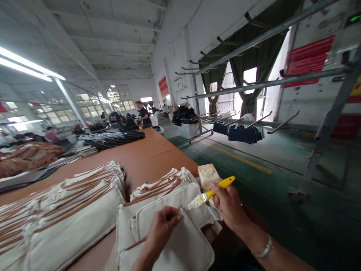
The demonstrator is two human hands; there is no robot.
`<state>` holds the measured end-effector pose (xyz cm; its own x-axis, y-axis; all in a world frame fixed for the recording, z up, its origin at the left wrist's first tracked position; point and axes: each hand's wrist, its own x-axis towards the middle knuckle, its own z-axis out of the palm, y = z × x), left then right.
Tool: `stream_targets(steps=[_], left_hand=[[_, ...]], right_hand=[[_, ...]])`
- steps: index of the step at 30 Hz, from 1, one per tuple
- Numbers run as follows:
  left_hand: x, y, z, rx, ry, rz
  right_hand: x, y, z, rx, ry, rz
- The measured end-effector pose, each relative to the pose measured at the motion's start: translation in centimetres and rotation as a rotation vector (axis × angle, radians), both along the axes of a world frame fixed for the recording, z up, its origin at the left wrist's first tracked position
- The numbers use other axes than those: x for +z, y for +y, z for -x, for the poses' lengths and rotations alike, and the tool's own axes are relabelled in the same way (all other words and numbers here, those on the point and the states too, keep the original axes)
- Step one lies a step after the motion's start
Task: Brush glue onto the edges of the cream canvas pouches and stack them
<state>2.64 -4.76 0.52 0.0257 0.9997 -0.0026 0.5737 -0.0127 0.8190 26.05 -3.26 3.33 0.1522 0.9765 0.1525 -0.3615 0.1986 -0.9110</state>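
Observation:
My right hand (228,201) grips a paintbrush (216,191) with a yellow handle. Its pale, coated bristles point left, close to the upper edge of a cream bag panel (190,235). My left hand (163,226) pinches that panel's top edge between thumb and fingers. Under and behind it lie more cream panels (152,210) with piped edges and brown trim. Just beyond my right hand stands a cream, block-like container (208,174) with a round top, its contents hard to make out.
Stacked cream pieces with brown strips (79,210) cover the left of the brown table (146,154). Black pieces (115,139) lie farther back. On the right stands a metal rack (239,88) with prongs and dark blue bags (244,134). A person (143,114) stands beyond the table.

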Motion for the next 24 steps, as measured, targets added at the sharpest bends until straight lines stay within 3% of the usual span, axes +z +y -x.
stream_targets(steps=[4, 7, 12, 17, 24], left_hand=[[0.6, -1.2, -0.5, -0.007, -0.077, 0.005], [1.0, -2.0, -1.0, -0.027, -0.106, -0.007], [1.4, -2.7, -1.4, -0.048, -0.107, -0.035], [0.7, -3.0, -1.7, -0.045, -0.131, -0.040], [0.0, -4.6, -1.8, -0.078, -0.074, -0.162]], right_hand=[[0.2, -0.2, 1.9, 0.051, -0.250, -0.105], [0.2, 0.0, 2.4, 0.013, -0.362, -0.157], [0.5, -0.4, 1.4, -0.051, -0.382, -0.176], [0.5, -1.2, 1.7, 0.024, -0.462, -0.258], [1.1, -1.0, -0.6, -0.117, -0.447, -0.201]])
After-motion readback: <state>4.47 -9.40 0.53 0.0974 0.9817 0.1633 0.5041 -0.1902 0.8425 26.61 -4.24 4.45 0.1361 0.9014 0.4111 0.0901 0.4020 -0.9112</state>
